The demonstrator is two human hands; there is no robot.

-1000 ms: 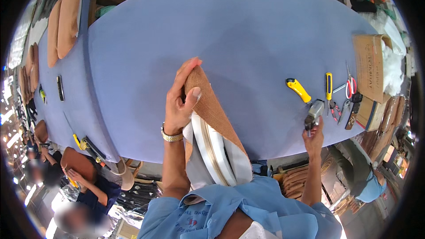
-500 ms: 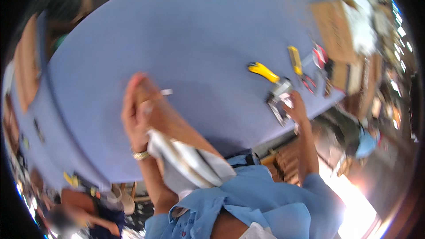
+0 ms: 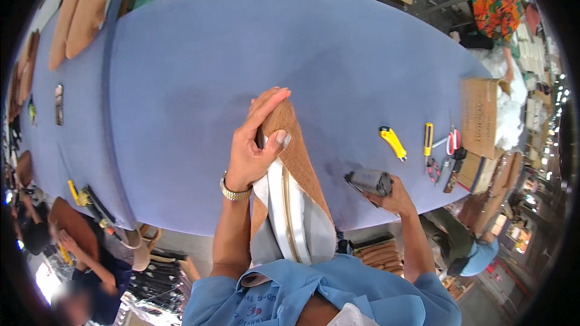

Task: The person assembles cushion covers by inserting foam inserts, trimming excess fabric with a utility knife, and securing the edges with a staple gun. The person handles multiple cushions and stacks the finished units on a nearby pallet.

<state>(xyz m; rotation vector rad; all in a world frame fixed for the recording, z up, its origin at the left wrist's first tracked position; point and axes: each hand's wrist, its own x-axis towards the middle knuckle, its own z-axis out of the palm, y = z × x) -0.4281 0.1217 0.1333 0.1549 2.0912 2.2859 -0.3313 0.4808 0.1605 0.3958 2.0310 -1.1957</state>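
A long, tapering piece covered in brown fabric [image 3: 309,184] stands out from my body over the blue table, its grey and white inner side turned partly up. A beige zipper-like strip [image 3: 287,205] runs lengthwise along it. My left hand [image 3: 257,142] grips the narrow far end, thumb on the near face and fingers along the far edge. To the right, my right hand [image 3: 396,198] is closed round a grey, blocky hand tool that looks like a staple gun [image 3: 370,182], held near the table's front edge. The fingers are partly hidden behind it.
The blue table [image 3: 193,60] bears a yellow utility knife [image 3: 394,143], a yellow-handled screwdriver [image 3: 428,139], red-handled scissors [image 3: 453,140] and pliers [image 3: 432,170] at right. A cardboard box [image 3: 479,115] stands beyond them. Other people are at lower left [image 3: 90,253] and right [image 3: 480,256].
My view has shifted and cleared. The brown piece has swung more upright in front of me, with my left hand still on it. My right hand now has the grey tool, apart from the yellow knife.
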